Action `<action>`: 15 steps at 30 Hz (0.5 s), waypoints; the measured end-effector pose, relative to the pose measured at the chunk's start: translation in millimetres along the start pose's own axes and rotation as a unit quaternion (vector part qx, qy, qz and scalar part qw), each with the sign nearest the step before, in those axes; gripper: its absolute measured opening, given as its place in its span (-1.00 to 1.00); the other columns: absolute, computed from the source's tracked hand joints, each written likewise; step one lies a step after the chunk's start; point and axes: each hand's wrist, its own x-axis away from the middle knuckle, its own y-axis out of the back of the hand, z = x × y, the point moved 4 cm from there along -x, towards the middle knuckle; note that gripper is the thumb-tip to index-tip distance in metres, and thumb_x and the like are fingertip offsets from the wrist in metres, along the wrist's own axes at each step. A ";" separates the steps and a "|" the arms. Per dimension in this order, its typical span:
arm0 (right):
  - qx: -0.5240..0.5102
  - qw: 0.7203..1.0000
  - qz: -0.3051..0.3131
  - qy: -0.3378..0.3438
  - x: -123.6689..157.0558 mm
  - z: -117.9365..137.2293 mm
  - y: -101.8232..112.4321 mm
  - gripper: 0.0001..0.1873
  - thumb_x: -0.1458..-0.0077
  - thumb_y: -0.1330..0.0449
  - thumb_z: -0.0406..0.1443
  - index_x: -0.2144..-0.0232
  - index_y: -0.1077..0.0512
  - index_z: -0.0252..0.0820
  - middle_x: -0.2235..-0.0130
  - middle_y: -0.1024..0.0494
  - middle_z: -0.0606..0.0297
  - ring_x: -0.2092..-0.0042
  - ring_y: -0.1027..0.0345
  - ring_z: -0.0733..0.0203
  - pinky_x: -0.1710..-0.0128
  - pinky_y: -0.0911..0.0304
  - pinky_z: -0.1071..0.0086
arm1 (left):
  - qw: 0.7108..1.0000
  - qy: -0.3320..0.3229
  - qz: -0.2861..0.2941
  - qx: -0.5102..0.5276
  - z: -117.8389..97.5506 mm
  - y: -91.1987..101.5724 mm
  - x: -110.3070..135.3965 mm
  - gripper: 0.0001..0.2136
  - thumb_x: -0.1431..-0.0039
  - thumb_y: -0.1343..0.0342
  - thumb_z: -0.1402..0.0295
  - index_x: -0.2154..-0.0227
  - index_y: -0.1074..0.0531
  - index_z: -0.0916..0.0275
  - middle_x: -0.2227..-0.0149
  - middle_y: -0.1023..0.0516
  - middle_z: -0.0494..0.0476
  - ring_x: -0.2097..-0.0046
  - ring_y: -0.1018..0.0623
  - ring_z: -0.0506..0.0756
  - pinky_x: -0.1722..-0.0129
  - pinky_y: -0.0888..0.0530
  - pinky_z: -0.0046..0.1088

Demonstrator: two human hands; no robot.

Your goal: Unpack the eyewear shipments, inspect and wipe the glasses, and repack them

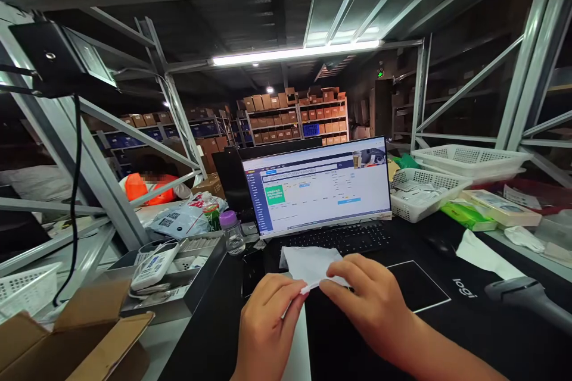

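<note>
Worktop (162,333) before monitor (313,199): your left hand (270,312) and right hand (373,294) pinch white sheet (308,261), apparently working its edge; next move needs even grip.

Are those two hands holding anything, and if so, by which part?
A thin white paper-like piece, by its near edge: the left hand pinches it between thumb and fingers; the right hand touches it farther right.

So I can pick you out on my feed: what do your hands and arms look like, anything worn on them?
The left hand and right hand are gloveless, with no ring, watch, cable or marking visible. The right forearm shows no sleeve as far as it is in view. The picture's bottom edge cuts off the left arm, so any sleeve there is hidden.
</note>
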 end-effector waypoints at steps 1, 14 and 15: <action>0.021 1.000 0.015 -0.008 0.3 3.3 -1.5 -0.79 -0.23 -0.11 -0.52 0.34 -0.45 -0.19 0.38 -0.52 0.27 0.38 -0.28 0.21 0.38 -0.14 0.34 | 1.000 -0.002 0.000 -0.007 -1.0 -0.2 -0.4 -0.86 -0.23 -0.15 0.58 0.24 -0.50 0.22 0.32 -0.53 0.02 0.25 -0.47 -0.02 0.25 -0.46 -0.53; 0.045 0.979 0.161 -0.118 12.8 11.4 -27.2 -0.77 -0.06 -0.19 -0.53 0.47 -0.30 -0.14 0.44 -0.42 0.36 0.43 -0.19 0.22 0.48 0.01 0.31 | 0.979 -0.124 -0.008 -0.165 -14.0 -13.5 0.4 -0.82 -0.38 0.08 0.44 0.29 -0.42 0.27 0.31 -0.57 0.12 0.16 -0.59 0.06 0.06 -0.47 -0.44; 0.036 0.978 0.170 -0.116 12.9 12.1 -26.4 -0.79 -0.06 -0.18 -0.52 0.45 -0.30 -0.14 0.43 -0.43 0.35 0.41 -0.20 0.21 0.48 0.01 0.32 | 0.981 -0.117 0.000 -0.158 -14.6 -14.0 0.6 -0.81 -0.40 0.10 0.41 0.30 -0.40 0.25 0.37 -0.56 0.08 0.29 -0.60 0.02 0.21 -0.49 -0.50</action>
